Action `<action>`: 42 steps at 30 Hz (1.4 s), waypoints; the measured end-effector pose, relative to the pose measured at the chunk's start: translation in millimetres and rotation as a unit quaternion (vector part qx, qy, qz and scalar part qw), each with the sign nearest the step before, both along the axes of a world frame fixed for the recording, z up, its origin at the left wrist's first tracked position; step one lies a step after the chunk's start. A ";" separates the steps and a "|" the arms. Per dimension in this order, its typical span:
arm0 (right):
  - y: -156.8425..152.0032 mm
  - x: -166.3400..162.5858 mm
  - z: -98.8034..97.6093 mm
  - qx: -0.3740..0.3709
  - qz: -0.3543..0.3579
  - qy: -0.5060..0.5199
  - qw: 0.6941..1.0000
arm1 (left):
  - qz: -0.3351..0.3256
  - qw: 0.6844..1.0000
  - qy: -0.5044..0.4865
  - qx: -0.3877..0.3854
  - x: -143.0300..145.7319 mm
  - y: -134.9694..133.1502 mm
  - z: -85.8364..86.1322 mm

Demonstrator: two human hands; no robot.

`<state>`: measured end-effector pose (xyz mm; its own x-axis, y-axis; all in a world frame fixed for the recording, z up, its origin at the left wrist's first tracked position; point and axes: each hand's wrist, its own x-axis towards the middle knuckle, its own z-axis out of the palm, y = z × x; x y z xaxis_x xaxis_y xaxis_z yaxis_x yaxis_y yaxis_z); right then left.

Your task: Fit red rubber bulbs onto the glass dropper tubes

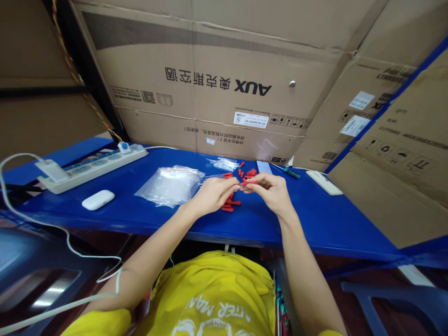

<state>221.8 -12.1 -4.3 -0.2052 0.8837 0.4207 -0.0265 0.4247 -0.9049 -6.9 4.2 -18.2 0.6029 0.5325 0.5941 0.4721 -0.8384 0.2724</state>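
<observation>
a long white plastic power strip (94, 166) is lying behind a small rounded white case (98, 199); brown printed cardboard (217, 56) is standing beyond.

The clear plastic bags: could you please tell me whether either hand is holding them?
No, the clear plastic bags lie on the blue table, to the left of the left hand.

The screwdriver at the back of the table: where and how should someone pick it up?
Probably by its green handle, from above and the near right. The handle is the thicker part, and its end points right and slightly toward the viewer. The thin shaft runs back and left toward a pale slab, so that end looks harder to grasp.
</observation>
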 end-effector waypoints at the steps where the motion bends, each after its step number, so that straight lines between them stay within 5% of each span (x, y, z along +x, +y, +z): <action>1: -0.2 -0.2 0.2 0.000 -0.001 0.001 1.000 | -0.003 1.000 0.000 -0.002 -0.1 0.0 0.0; 14: -4.0 -8.6 1.9 0.027 -0.027 0.015 0.999 | -0.047 0.995 -0.059 -0.064 6.0 -7.2 7.8; 26: -3.3 4.1 6.3 -0.003 -0.003 -0.025 1.000 | 0.047 0.997 -0.019 0.060 -1.2 -0.8 -1.1; 42: -0.2 9.2 6.5 0.017 -0.014 -0.030 0.999 | 0.036 0.999 -0.002 0.036 -1.9 1.5 -0.9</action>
<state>231.0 -12.2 2.2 -0.2062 0.8750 0.4381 0.0396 0.4548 -0.8897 -8.8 5.7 -19.1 0.5616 0.5305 0.6350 0.5312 -0.8195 0.2149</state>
